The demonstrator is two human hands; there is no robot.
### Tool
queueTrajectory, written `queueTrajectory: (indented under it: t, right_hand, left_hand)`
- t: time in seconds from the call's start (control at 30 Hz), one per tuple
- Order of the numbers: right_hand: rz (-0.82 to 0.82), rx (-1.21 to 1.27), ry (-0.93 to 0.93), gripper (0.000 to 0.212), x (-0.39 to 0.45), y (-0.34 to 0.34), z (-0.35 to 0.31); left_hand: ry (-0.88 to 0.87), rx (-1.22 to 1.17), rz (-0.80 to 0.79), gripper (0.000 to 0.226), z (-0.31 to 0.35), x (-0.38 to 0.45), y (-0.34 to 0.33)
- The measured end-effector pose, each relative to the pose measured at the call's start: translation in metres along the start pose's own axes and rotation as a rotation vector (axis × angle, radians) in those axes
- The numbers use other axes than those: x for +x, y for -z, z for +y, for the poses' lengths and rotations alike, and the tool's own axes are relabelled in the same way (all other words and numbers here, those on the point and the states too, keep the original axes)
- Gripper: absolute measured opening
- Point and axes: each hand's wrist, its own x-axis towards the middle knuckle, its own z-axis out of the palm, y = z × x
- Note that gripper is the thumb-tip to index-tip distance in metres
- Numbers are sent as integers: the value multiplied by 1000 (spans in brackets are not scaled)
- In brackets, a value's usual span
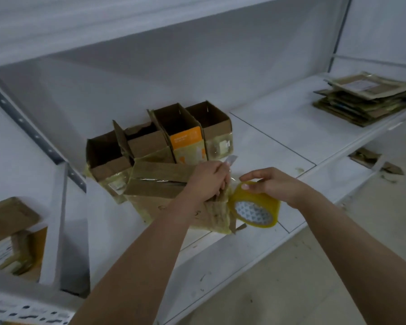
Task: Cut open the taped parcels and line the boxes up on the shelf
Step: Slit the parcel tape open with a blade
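Your left hand point(209, 181) grips a cutter point(230, 160) against the taped parcel point(174, 200) on the white shelf point(279, 127); your right hand point(272, 184) pinches a tape roll point(256, 207) beside it. Four opened boxes point(159, 141) line up behind.

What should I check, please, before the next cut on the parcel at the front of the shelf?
1. Blade in hand: ok. The left hand grips a cutter whose blade points up, away from the parcel.
2. Parcel steady on the shelf: ok, it lies flat, with the left hand against its right end.
3. Right hand clear of the blade: not ok. It holds the tape roll right beside the cutter.
4. Tape still across the parcel's seam: cannot tell, the glare hides it.
5. Room in the row: ok. Four opened boxes stand together, with bare shelf to their right.
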Motion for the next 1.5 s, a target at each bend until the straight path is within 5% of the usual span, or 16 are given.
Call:
queueTrajectory:
  t: [0.2, 0.37, 0.53, 0.73, 1.0, 1.07, 1.17, 1.27, 1.5]
  right_hand:
    - [4, -218, -21, 36, 16, -4, 15]
    - [-9, -125, 31, 33, 11, -8, 36]
    - [-19, -11, 69, 16, 4, 11, 32]
    - [193, -202, 95, 16, 9, 10, 17]
    - [247, -324, 109, 19, 2, 0, 9]
    - [253, -285, 95, 19, 3, 0, 13]
    - [254, -216, 73, 19, 5, 1, 17]
    - [237, -189, 64, 19, 6, -1, 19]
    - [183, -46, -33, 24, 6, -10, 26]
  left_hand:
    - [-41, 43, -16, 47, -2, 1, -1]
    - [-77, 116, -25, 45, 4, -3, 1]
    - [50, 59, -310, 43, 15, -5, 25]
    - [4, 599, -499, 41, 47, 4, 29]
    - [97, 1062, -475, 38, 70, 9, -9]
    - [77, 1049, -492, 37, 72, 7, -2]
    - [136, 714, -527, 23, 67, 3, 30]
    - [198, 452, -350, 24, 63, -1, 34]
    - [140, 682, 64, 46, 38, -7, -27]
